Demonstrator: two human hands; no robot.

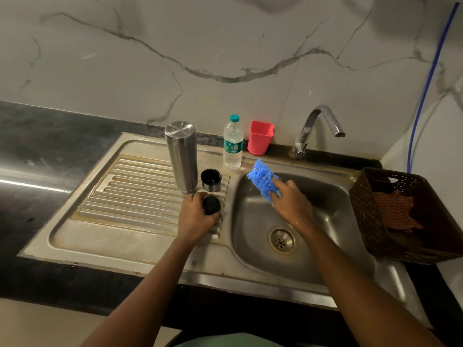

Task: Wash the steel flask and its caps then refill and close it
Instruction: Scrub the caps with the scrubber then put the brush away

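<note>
Head view: nearest me, my left hand (198,216) is curled round the black cap (211,205) on the draining board (130,196). At its twelve o'clock sits the steel cup cap (211,180); at eleven stands the flask (181,156). At three o'clock, my right hand (292,204) grips a blue scrubber (263,179) over the sink (333,221).

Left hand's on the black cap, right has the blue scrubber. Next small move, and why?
Probably lift the black cap across to the blue scrubber over the sink basin: the left hand already grips it on the drainboard, and the right hand holds the scrubber ready above the basin.
</note>
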